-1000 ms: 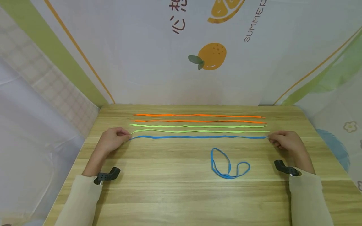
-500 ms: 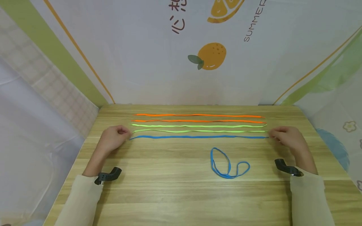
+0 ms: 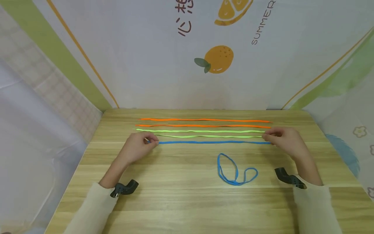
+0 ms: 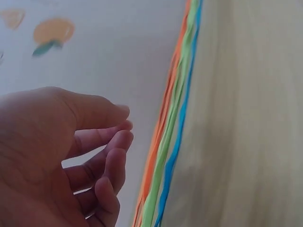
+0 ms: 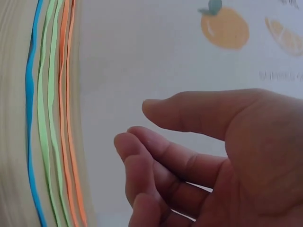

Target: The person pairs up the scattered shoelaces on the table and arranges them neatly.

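Note:
A straight blue shoelace (image 3: 201, 142) lies crosswise on the table, nearest of the laid-out row. Behind it run two light green shoelaces (image 3: 198, 131) and two orange shoelaces (image 3: 204, 125), roughly parallel. My left hand (image 3: 137, 148) hovers over the blue lace's left end, hiding it; in the left wrist view its fingers (image 4: 116, 165) are loosely curled around nothing. Over the right ends of the blue and green laces is my right hand (image 3: 287, 141). The right wrist view shows a gap between its thumb and fingers (image 5: 142, 165), with nothing held.
Another blue shoelace (image 3: 235, 183) lies loosely looped in front of the row, right of centre. The wooden table (image 3: 175, 208) meets a white printed cloth (image 3: 160, 74) at its back edge, and cloth hangs at both sides too.
Both hands have come off the lace ends, lifted and moved inward, the left one further. The laid-out laces and the looped one stay where they were.

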Motion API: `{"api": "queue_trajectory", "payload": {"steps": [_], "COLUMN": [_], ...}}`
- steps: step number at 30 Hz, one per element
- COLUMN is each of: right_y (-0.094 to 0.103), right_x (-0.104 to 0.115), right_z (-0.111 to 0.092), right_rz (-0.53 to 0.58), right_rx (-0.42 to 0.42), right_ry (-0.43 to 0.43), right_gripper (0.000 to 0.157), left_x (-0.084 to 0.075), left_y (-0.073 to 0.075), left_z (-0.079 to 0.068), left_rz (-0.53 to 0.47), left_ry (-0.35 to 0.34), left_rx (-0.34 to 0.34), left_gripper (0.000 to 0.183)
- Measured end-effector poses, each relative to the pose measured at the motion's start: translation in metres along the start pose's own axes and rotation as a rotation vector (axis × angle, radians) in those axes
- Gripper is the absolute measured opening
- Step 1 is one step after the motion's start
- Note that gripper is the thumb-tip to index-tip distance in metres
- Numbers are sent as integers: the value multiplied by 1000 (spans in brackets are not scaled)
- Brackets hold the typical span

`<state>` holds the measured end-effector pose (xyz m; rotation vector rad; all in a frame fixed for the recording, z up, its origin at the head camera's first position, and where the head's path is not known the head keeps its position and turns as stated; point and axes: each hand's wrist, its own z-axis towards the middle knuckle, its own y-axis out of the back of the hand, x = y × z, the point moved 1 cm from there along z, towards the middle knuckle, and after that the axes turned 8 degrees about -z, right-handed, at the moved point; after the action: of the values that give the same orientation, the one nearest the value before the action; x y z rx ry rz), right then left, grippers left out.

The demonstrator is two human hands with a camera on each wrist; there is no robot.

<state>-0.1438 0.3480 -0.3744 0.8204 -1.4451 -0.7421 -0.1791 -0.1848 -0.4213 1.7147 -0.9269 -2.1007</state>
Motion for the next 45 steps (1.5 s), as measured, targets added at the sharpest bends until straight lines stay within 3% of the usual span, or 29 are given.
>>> {"api": "queue_trajectory", "payload": {"steps": [12, 18, 26, 37, 45], "right_y": [-25, -48, -87, -119, -124], "right_x": [48, 69, 79, 88, 87], "right_z": [-11, -18, -28, -47, -51], "right_rz": [-105, -154, -202, -244, -229], "right_rx": [43, 72, 115, 78, 116], "right_ry": [181, 266, 347, 467, 438], "right_gripper": [14, 8, 10, 24, 25], "left_x": [-35, -57, -92, -125, -132], "left_y": [-62, -85, -123, -168, -184], "left_z": [7, 24, 50, 81, 90], "left_rz": [52, 127, 184, 302, 400], "left_ry": [-244, -385, -499, -596, -529], "left_rx": [214, 310, 435, 531, 568], "left_gripper": [4, 5, 8, 17, 12]}}
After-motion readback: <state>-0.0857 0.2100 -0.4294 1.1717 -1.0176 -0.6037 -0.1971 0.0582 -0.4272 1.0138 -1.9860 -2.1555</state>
